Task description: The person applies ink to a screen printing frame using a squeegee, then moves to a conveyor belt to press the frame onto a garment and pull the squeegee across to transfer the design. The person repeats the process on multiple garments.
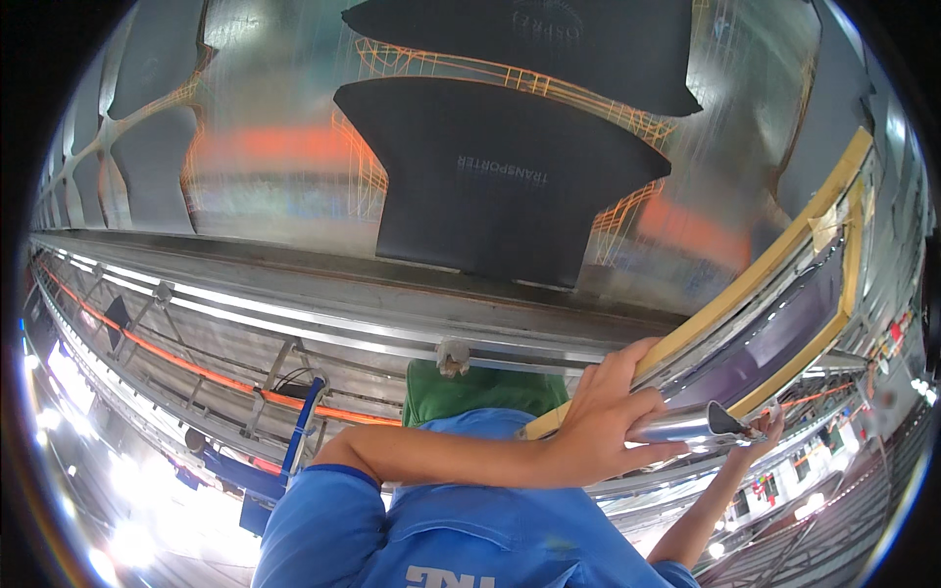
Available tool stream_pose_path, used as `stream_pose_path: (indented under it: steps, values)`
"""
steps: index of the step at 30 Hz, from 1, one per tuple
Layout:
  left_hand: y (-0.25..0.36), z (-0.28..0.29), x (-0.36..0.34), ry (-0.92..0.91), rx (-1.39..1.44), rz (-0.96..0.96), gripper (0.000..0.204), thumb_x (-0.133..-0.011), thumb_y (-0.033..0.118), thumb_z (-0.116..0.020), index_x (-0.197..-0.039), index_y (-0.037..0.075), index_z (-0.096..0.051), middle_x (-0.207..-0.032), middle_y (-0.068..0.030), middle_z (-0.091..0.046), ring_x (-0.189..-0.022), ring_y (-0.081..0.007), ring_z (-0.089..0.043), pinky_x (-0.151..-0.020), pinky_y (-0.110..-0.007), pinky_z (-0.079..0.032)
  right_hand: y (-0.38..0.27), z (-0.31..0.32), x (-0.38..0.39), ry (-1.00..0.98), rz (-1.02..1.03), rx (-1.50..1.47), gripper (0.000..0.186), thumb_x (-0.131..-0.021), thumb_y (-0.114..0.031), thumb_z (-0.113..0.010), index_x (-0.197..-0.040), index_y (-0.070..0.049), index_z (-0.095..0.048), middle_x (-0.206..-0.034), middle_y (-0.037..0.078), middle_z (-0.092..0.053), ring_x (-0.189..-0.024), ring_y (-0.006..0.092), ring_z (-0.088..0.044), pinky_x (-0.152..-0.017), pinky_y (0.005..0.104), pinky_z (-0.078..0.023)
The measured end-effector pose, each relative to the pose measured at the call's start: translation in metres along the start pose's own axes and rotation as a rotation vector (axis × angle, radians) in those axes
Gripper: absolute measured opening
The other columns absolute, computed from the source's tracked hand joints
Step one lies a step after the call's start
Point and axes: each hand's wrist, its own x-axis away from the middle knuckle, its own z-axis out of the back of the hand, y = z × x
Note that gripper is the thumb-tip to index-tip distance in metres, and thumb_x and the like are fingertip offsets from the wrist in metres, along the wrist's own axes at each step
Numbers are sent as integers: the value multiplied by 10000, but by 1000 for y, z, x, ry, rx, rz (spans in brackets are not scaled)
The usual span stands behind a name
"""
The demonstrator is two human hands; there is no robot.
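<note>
A screen-printing frame point(764, 275) with yellow edges and a dark, glossy mesh stands tilted at the right, over the table's edge. My left hand point(608, 416) reaches across my body, its fingers curled round the yellow frame and a shiny metal squeegee point(686, 425) with a rounded, hollow end. Beyond that end, my right hand point(768, 437) grips the frame's near side; its fingers are partly hidden. Black cut fabric panels lie flat on the glossy table, the nearest panel point(480, 186) bearing a pale print.
The long printing table point(265, 186) has orange marks and guide lines around the panels. A metal rail point(323, 316) with a small stop block point(452, 357) runs along its near edge. Grey panels point(157, 171) lie to the left. Below are an orange cable point(196, 364) and blue bracket point(302, 426).
</note>
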Motion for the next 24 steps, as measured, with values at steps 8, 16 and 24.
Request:
stream_pose_path:
  steps: [8,16,24]
  values:
    - [-4,22,35,20,-27,-10,377,-762,367,-827,-871,73,-617,-1445,-253,-368,-1259,-418,-404,-1005,-470,-317,14,18,38,-2,53,3,360,-991,-279,-569,-1288,-78,-606,-1088,53,-630,-908,138,-608,-686,260,-457]
    - [11,65,57,55,-12,-53,388,-767,385,-817,-873,70,-617,-1432,-260,-381,-1238,-411,-418,-972,-469,-334,8,19,79,-66,598,393,406,-981,-87,-484,-1385,-59,-521,-1416,107,-498,-1045,184,-602,-796,285,-522]
    - [44,175,74,55,15,-48,397,-792,393,-793,-822,66,-569,-1441,-258,-365,-1199,-405,-427,-963,-469,-328,-31,-8,151,37,104,95,523,-1028,-274,-381,-1548,-226,-348,-1190,60,-594,-848,79,-514,-654,205,-355]
